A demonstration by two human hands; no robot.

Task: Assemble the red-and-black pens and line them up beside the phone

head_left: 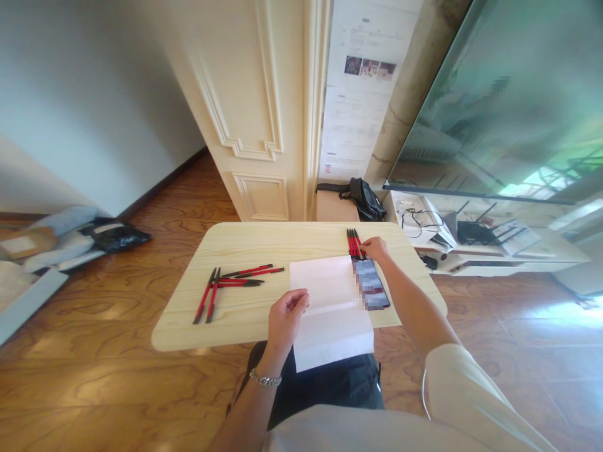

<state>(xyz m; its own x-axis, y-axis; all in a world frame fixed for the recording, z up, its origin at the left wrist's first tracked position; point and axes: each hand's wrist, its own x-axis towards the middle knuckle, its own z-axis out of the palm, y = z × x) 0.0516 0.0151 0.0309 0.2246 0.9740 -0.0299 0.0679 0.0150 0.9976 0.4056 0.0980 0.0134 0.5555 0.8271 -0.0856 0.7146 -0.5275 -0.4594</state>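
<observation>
My right hand [375, 248] is at the far right of the small table, its fingertips closed on the end pen [359, 240] of a tight row. Several red pens with black ends [352, 243] stand side by side in that row. Just below it lies a phone [372, 285], its screen partly blurred out. My left hand [286, 317] is over the left side of a creased white sheet of paper [330, 282], thumb and fingers drawn together with nothing visible between them. Further left, several more red and black pens [245, 284] lie loosely, two of them [210, 295] slanting nearly upright in view.
The pale wooden table [188, 333] has rounded corners, and the sheet hangs over its near edge. Behind it are a cream panelled door [264, 125] and a black bag [365, 199]. A white cabinet [499, 254] with a router [475, 232] is at right.
</observation>
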